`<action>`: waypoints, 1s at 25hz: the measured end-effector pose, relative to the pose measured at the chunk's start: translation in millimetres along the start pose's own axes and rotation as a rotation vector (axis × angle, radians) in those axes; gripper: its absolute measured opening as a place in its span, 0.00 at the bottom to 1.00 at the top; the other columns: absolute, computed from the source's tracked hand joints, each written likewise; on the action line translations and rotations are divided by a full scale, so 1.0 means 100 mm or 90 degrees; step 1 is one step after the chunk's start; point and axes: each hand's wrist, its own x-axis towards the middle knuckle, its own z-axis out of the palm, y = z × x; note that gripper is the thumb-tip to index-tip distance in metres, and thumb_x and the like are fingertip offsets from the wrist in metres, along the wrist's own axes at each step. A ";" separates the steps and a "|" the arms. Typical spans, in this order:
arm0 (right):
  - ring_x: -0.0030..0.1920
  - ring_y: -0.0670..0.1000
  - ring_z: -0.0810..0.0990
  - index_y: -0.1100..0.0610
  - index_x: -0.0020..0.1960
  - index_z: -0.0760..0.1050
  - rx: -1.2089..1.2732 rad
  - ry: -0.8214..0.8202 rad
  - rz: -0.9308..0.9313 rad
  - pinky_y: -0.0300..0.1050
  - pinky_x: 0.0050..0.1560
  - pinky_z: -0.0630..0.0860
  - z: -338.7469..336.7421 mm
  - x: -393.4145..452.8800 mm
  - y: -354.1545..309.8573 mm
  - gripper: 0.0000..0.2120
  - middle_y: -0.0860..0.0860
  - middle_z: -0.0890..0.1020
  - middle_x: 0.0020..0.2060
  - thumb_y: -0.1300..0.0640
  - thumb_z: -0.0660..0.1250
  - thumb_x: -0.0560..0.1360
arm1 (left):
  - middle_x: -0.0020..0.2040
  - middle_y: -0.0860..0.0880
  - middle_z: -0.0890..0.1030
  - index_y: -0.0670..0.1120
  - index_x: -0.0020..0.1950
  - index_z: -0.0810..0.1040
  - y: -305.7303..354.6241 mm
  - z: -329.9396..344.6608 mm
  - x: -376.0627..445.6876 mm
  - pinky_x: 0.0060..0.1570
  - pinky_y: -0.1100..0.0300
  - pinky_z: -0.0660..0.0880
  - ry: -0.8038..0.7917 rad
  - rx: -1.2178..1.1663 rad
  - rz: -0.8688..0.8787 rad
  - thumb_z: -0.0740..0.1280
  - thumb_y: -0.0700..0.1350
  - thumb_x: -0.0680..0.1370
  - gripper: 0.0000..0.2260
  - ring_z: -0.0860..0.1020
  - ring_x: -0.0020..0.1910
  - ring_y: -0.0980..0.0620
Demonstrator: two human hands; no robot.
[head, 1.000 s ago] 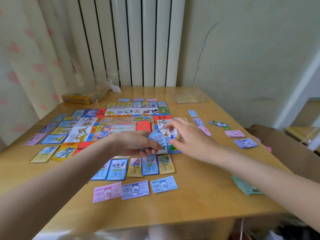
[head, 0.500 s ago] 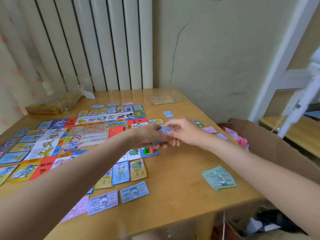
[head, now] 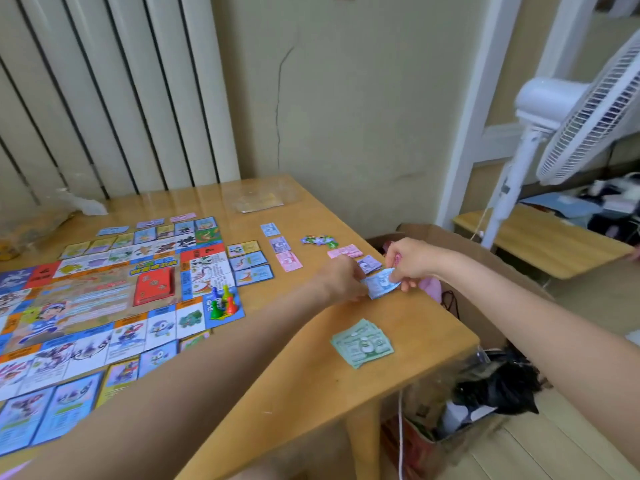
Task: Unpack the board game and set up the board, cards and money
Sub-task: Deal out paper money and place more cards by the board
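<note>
The colourful game board (head: 104, 299) lies flat on the wooden table (head: 311, 382), with cards laid around its edges and coloured pawns (head: 223, 303) on its near right corner. A red card deck (head: 154, 285) sits in the board's middle. My left hand (head: 341, 278) and my right hand (head: 410, 261) both pinch a small stack of blue paper money (head: 379, 284) above the table's right edge. A green money pile (head: 362, 342) lies just in front of them. Pink (head: 344, 251) and purple (head: 370, 263) money piles lie just behind my hands.
Single notes (head: 280, 244) lie in a row right of the board. A clear plastic sleeve (head: 258, 199) rests at the table's far side. An open cardboard box (head: 485, 265) stands beside the table on the right, with a white fan (head: 568, 123) and a low wooden bench (head: 540, 244) behind it.
Both hands carried the blue money stack from above the board's near right corner over to the table's right edge. The view swung right with them.
</note>
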 end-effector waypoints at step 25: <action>0.32 0.48 0.76 0.61 0.52 0.75 -0.126 -0.135 -0.232 0.35 0.31 0.73 0.23 -0.39 -0.64 0.12 0.53 0.78 0.38 0.66 0.52 0.78 | 0.49 0.48 0.76 0.44 0.59 0.71 -0.12 -0.08 -0.56 0.41 0.66 0.71 -0.235 -0.066 -0.083 0.69 0.43 0.75 0.15 0.74 0.47 0.52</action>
